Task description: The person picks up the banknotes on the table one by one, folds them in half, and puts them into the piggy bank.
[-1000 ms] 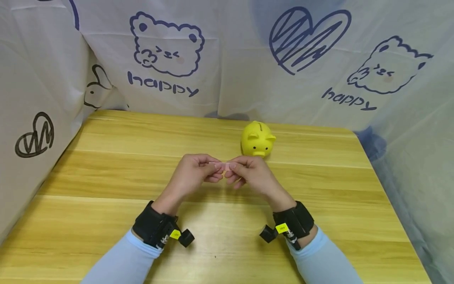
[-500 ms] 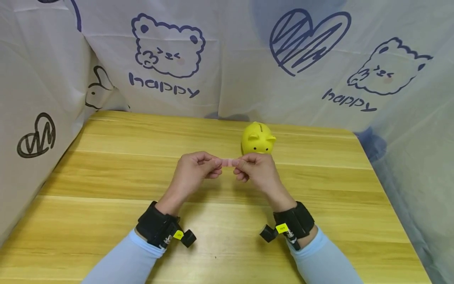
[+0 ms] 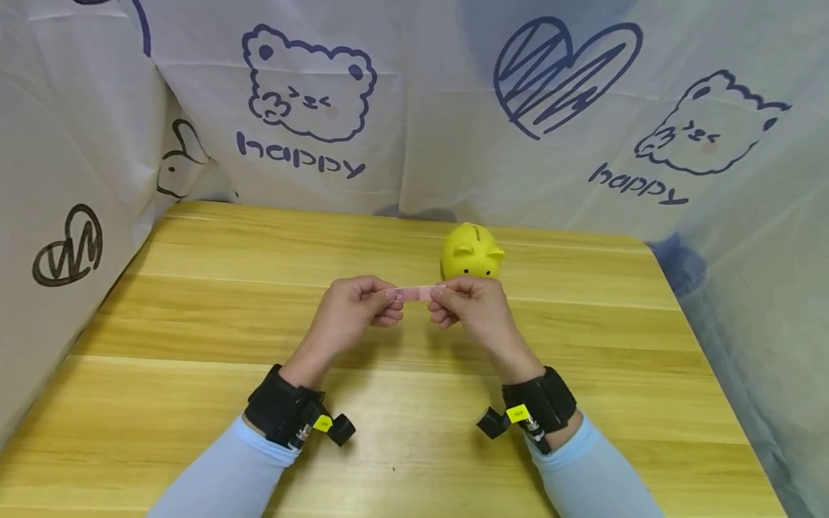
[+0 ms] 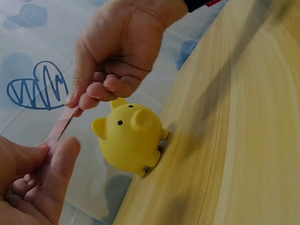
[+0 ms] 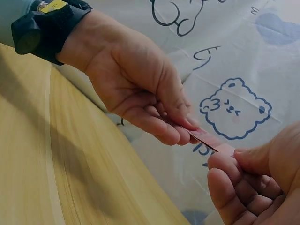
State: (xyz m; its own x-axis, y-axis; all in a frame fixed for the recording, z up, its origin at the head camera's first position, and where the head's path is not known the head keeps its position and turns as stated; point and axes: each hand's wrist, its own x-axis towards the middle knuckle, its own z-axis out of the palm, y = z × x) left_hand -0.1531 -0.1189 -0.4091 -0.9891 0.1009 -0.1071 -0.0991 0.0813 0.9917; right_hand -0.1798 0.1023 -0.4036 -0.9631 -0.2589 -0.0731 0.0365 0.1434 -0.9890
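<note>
Between both hands, a narrow pink strip of what looks like folded paper (image 3: 414, 293) is stretched level above the table. My left hand (image 3: 352, 306) pinches one end between thumb and fingers, and my right hand (image 3: 478, 309) pinches the other. Seen from the left wrist, the strip (image 4: 63, 123) runs between the two thumbs; the right wrist view shows its thin dark edge (image 5: 206, 143). Just behind the right hand stands a yellow piggy bank (image 3: 470, 248) with a slot on top. Its snout is hidden by that hand in the head view.
The wooden table (image 3: 401, 432) extends around the hands. White cloth (image 3: 440, 165) with blue drawings hangs along its back and sides. Each wrist wears a black band (image 3: 542, 399) with a small camera sticking out.
My hands have drawn slightly apart and a little farther from me. More of the pink strip shows between the fingers, with its broad face now visible. The piggy bank stays put.
</note>
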